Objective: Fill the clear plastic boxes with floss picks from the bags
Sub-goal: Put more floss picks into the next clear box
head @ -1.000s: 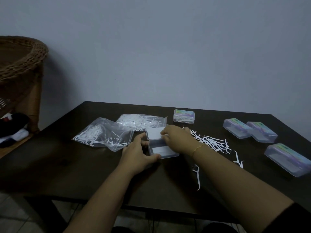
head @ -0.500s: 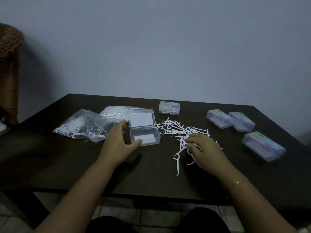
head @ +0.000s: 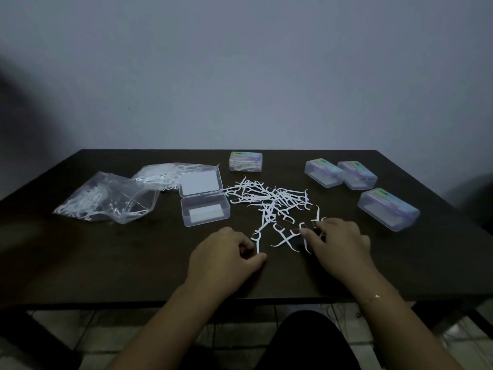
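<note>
Head view: a dark table (head: 80,263) is seen from above, and the open clear box (head: 205,211) near its middle is taken as the landmark. The box lies with its lid (head: 200,181) folded back on the far side, touching the box; only a white card is visible inside the box. To the left of the box two clear bags (head: 106,200) of floss picks are laid, the farther one just beside the lid. To the right of the box a loose heap of floss picks (head: 272,201) is spread on the table. Behind and right of the box a closed box with picks (head: 245,161) is set, and well to the right three more closed boxes (head: 388,208) are placed. In front of the box the left hand (head: 224,260) is held with fingers curled, pinching a single floss pick (head: 257,243) at its near end. Farther right, the right hand (head: 338,244) is rested on the near edge of the heap, fingers bent down onto picks; whether any are actually gripped cannot be told.
</note>
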